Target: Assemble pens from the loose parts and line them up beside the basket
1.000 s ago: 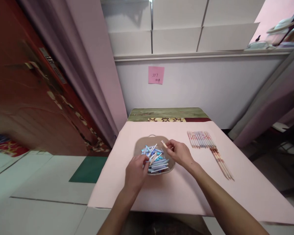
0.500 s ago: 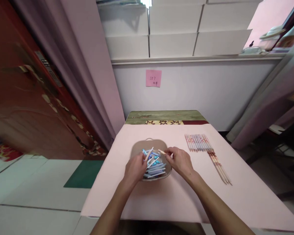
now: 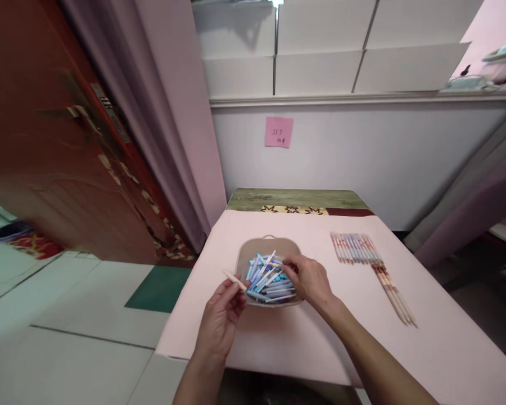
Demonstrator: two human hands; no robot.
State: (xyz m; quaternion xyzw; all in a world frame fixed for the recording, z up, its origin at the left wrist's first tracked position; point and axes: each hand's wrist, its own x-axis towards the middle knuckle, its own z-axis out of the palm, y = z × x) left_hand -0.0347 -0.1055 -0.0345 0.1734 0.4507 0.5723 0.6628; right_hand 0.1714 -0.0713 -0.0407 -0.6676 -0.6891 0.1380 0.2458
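The left hand pinches a cream pen barrel by one end beside the tan basket, likely keeping the tip free, while the right hand nips a slim cream piece above blue pens.

Table in front of me: pink cover over most of it, green far end showing, star-patterned strip there. On the cover: bin left of centre, tight pen row to its right, few pale pens just off the row's near right corner.
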